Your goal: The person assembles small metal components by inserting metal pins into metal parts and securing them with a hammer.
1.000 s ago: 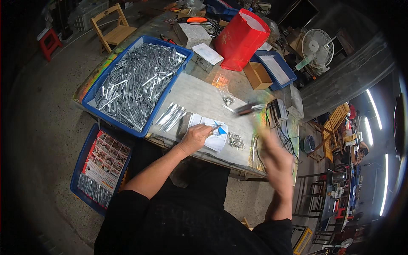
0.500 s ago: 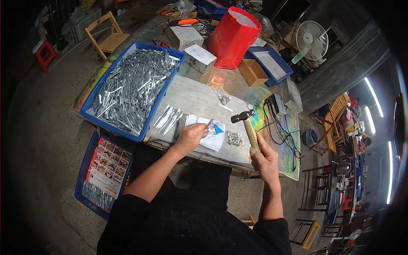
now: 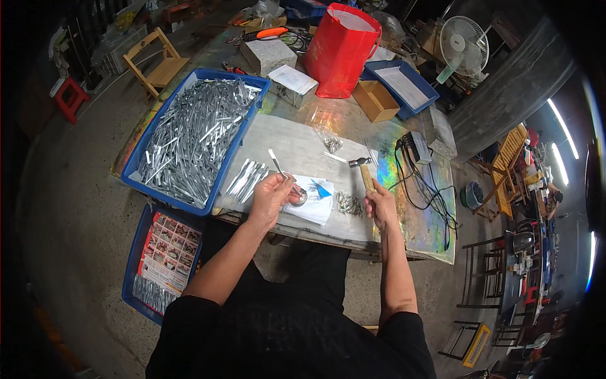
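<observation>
My left hand (image 3: pixel 273 197) is closed, pinching a slim silver metal strip (image 3: pixel 275 160) whose flat bright end points up and away. Just beyond its fingers, a small round metal piece (image 3: pixel 300 198) rests on white paper (image 3: pixel 314 213), partly hidden. Beside that lies a blue triangular scrap (image 3: pixel 320 189). My right hand (image 3: pixel 380 204) wraps round the wooden handle of a ball-peen hammer (image 3: pixel 360 162), its head held over the table. A heap of small metal parts (image 3: pixel 348 203) sits between the hands, and a row of similar strips (image 3: pixel 247 180) lies left of the paper.
A blue tray (image 3: pixel 207 207) heaped with metal strips stands at left; a lower blue tray (image 3: pixel 131 278) is below it. Farther back are a red bag (image 3: pixel 338 60), a stone block (image 3: pixel 270 55) and a cardboard box (image 3: pixel 377 101). Black cables (image 3: pixel 424 183) lie at right.
My left hand has lifted slightly and turned the strip so it points up and left. The hammer has moved back and down toward the table, with my right hand shifting forward and left.
</observation>
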`<action>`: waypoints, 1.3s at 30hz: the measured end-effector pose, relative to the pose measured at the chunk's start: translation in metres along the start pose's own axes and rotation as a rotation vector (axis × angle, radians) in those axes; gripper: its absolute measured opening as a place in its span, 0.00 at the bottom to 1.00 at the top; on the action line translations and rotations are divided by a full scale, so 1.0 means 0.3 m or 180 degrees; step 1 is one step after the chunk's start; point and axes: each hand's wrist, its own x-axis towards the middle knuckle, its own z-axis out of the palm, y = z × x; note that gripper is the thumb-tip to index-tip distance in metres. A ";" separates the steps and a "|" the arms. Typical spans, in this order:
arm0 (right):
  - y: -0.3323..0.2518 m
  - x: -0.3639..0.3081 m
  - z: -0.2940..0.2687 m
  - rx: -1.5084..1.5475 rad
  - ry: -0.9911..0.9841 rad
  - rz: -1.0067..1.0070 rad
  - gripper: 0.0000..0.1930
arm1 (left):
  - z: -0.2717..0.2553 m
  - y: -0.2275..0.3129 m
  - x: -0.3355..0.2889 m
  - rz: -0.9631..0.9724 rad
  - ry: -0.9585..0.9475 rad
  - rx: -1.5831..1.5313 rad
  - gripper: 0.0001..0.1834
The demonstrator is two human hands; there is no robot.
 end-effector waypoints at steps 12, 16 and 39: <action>0.048 0.226 -0.043 0.0527 -0.0237 0.0191 0.20 | 0.026 0.011 -0.008 -0.0198 0.0138 -0.0099 0.06; 0.074 0.233 -0.042 -0.0817 0.0184 -0.0354 0.13 | 0.038 0.008 -0.010 -0.0306 0.0121 -0.0084 0.06; 0.094 0.119 -0.004 -0.3652 0.1586 -0.2394 0.06 | 0.098 0.004 -0.069 -0.0064 -0.0069 0.0103 0.07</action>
